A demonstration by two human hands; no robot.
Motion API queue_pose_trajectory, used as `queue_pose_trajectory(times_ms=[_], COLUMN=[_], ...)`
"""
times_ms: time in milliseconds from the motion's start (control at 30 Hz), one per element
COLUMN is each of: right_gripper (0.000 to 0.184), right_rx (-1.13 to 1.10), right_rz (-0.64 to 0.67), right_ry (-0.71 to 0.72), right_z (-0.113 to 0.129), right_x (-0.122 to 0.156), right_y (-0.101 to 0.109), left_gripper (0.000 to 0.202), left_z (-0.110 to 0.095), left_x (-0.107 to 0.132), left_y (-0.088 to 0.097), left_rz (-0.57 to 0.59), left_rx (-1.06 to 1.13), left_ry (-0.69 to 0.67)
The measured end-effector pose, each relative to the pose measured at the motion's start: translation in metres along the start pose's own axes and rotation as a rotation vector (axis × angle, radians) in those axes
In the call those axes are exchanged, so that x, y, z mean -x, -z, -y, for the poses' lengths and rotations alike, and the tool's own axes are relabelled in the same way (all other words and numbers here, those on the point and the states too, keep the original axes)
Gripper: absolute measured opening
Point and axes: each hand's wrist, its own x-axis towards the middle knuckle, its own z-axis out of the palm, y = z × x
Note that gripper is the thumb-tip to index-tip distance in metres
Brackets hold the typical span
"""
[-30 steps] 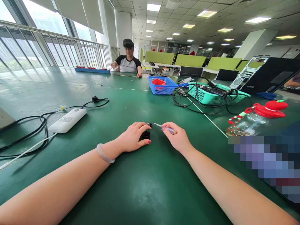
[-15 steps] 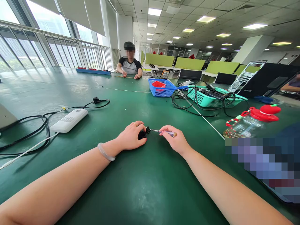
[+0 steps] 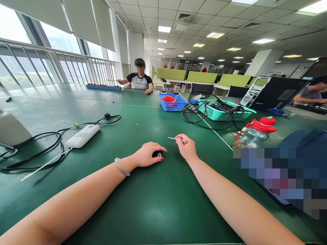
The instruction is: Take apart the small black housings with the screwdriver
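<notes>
My left hand (image 3: 148, 154) rests on the green table (image 3: 158, 211), thumb and fingers closed around a small black object (image 3: 156, 154) with a pale, shiny part at its right end. Much of that object is hidden by the hand, and its kind cannot be made out. To the right, my right hand (image 3: 187, 149) grips a small screwdriver (image 3: 184, 141) by its handle. The thin shaft points left, its tip apart from the black object and a little beyond it.
A white power strip (image 3: 83, 136) and black cables lie at left. Farther back stand a blue basket (image 3: 173, 107) and a green basket (image 3: 217, 115) with cables. A red-lidded bottle (image 3: 252, 136) and dark fabric (image 3: 304, 153) sit at right. A person (image 3: 140, 80) sits across the table.
The screwdriver has come away from the black object, moving up with my right hand. My left hand still holds the object, its fingers slightly more extended. The camera view has tilted upward.
</notes>
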Motion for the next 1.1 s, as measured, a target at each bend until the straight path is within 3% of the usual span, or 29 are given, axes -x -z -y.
queue_pose_trajectory(times_ms=[200, 300, 400, 500, 600, 700, 767, 933, 1100], right_gripper=[0.031, 0.031, 0.031, 0.031, 0.031, 0.031, 0.031, 0.031, 0.030], right_rx=[0.122, 0.147, 0.148, 0.127, 0.124, 0.138, 0.146, 0.150, 0.138], right_rz=[-0.072, -0.098, -0.103, -0.091, -0.083, -0.081, -0.083, -0.063, -0.057], right_ry=[-0.009, -0.028, -0.045, -0.040, -0.027, -0.025, -0.015, 0.000, -0.005], right_z=[0.004, 0.004, 0.005, 0.006, 0.007, 0.008, 0.008, 0.008, 0.007], right_x=[0.002, 0.001, 0.001, 0.003, 0.004, 0.005, 0.005, 0.006, 0.005], right_y=[0.001, 0.002, 0.003, 0.004, 0.004, 0.004, 0.004, 0.004, 0.003], left_gripper=[0.029, 0.027, 0.026, 0.029, 0.039, 0.052, 0.050, 0.038, 0.040], left_z=[-0.020, -0.033, -0.035, -0.017, 0.016, 0.047, 0.061, 0.070, 0.060], left_x=[0.012, 0.040, 0.086, 0.135, 0.178, 0.211, 0.227, 0.245, 0.237], left_y=[-0.009, -0.006, 0.005, 0.025, 0.053, 0.081, 0.096, 0.111, 0.110], left_rz=[-0.027, -0.024, -0.027, -0.085, -0.150, -0.193, -0.217, -0.238, -0.265], left_rx=[-0.088, -0.091, -0.113, -0.204, -0.338, -0.435, -0.463, -0.439, -0.436], left_ry=[0.061, 0.072, 0.122, 0.271, 0.476, 0.627, 0.670, 0.728, 0.790])
